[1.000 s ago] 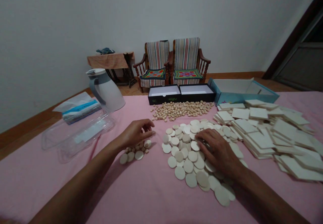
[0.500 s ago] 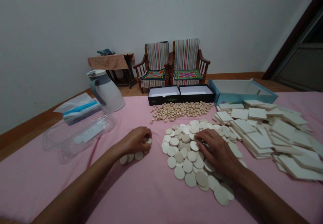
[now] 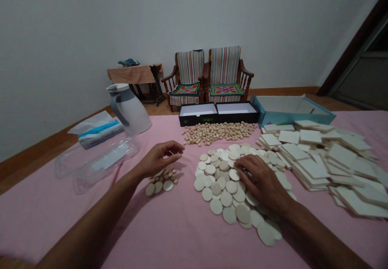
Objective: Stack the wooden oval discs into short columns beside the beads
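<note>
My left hand (image 3: 162, 158) hovers over a small group of round wooden beads (image 3: 165, 175), thumb and fingers apart, with nothing seen between them. Along the near side of those beads lie a few pale round discs (image 3: 158, 187). My right hand (image 3: 262, 178) rests on the right side of a large heap of flat, cream-coloured discs (image 3: 226, 199). Its fingers are loosely bent, with a gap between thumb and forefinger; what lies under the palm is hidden.
Behind the disc heap spread many wooden beads (image 3: 218, 132), before a black box (image 3: 198, 120) in two parts. A blue box (image 3: 297, 117) and stacked square tiles (image 3: 315, 168) occupy the right. A jug (image 3: 135, 113), tissue pack (image 3: 98, 133) and clear plastic tray (image 3: 109, 160) stand left.
My left hand has opened and lifted off the small group, uncovering the beads beside the discs there. My right hand has stayed on the heap.
</note>
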The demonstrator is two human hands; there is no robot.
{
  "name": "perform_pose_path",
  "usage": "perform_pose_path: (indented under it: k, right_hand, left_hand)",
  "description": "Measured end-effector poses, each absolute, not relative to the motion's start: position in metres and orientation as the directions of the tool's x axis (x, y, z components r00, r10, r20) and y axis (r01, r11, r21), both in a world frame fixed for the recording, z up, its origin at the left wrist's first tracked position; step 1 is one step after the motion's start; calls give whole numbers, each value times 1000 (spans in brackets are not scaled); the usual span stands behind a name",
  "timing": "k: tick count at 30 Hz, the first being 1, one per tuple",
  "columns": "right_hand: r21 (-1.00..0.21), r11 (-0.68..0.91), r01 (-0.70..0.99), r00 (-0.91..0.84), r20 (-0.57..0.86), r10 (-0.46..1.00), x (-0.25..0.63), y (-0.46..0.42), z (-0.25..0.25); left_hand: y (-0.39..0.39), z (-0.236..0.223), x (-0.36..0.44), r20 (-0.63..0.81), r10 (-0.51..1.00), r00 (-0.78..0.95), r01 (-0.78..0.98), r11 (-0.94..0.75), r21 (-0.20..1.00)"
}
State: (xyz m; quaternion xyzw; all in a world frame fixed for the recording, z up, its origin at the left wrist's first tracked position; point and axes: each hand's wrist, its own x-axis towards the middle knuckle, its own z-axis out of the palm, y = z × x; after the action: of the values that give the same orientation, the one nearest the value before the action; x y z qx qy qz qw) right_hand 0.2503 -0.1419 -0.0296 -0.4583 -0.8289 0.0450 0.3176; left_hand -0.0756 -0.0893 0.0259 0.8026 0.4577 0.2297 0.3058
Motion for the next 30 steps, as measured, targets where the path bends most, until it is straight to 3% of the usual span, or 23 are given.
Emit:
perform_pose_path:
  k: [2,5,8,12,18,23,30]
  right_hand:
    - [-365,576,732,-380,483,789,251,-142,-30]
    - [-360,575,734,-380,485,788,251,-141,-31]
    - [-362,577,732,-376,491,786,252,-141,-32]
    - [-371,577,727,-371,496,785,251,-141,-32]
    - [-367,591,718,-372,516,772,252,-141,-33]
    - [-365,582,727,-372,502,780,252,-141,-33]
    - [-370,582,724,-381,488,785,252,-141,-33]
  left_hand:
    - [-88,27,-91,-18,887,461,722,-363,590]
    - [-89,22,-120,-162,932,324,910,-261,322]
    - [-92,13,-141,-236,953,191,974,-154,168]
    - [-94,4,-150,-277,925,261,948,-191,255]
    - [-96,2,-135,-221,907,358,872,-240,427]
    - [-100,1,-117,-168,890,424,832,-309,461]
    - [-113,19,-95,-58,892,448,822,-386,418]
